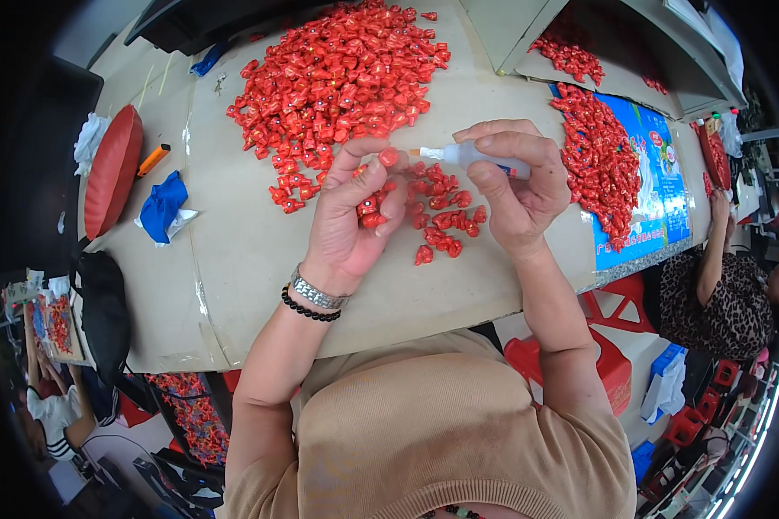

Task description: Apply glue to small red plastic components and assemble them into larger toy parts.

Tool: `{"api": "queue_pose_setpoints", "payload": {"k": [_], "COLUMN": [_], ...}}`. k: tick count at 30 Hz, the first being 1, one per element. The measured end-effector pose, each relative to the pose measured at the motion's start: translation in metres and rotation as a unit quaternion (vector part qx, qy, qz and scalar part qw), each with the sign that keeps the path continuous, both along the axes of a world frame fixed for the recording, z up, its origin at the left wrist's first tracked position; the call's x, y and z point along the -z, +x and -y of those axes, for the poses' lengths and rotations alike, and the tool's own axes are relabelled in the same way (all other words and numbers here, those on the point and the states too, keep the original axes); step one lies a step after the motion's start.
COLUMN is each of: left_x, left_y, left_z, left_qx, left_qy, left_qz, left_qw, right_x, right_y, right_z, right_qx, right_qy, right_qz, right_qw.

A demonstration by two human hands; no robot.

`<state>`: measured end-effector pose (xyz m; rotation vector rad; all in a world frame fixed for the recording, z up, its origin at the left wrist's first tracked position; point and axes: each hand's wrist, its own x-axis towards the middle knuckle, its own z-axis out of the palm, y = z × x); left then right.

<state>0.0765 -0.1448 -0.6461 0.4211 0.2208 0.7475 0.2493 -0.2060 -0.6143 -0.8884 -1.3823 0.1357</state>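
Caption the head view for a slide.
Left hand pinching a small red piece near a translucent narrow-tipped bottle in the right hand.

In the middle, a wide table (234, 251) with a flat beige covering and a shiny strip of clear tape (202, 297). At upper right, standing on it, a pale grey open cabinet (512, 30). Beside the near edge on the right, red plastic stools (610, 372) on a light-coloured floor (639, 353). Farther right, more red seats (685, 424), rather small. Near the rim, a long line of bright white lamps (763, 432).
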Motion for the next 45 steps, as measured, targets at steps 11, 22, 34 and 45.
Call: {"api": "queue_pose_setpoints", "payload": {"k": [11,22,34,45], "left_x": [0.006,0.003,0.002,0.002], "left_y": [-0.002,-0.001,-0.001,-0.001], "left_z": [-0.001,0.000,0.000,0.000], "left_qx": [-0.007,-0.025,-0.024,-0.019], "left_qy": [-0.004,-0.027,-0.043,-0.039], "left_qz": [0.015,0.002,0.018,0.044], "left_qw": [1.000,0.999,0.999,0.998], "right_x": [0.000,0.000,0.002,0.004], "right_y": [0.000,-0.006,-0.004,-0.012], "right_z": [0.001,0.001,0.001,0.002], "right_qx": [0.001,-0.001,-0.003,-0.037], "right_qy": [-0.002,0.009,-0.002,-0.070], "right_qz": [0.053,0.019,0.038,-0.193], "right_qw": [0.999,1.000,0.999,0.978]}}
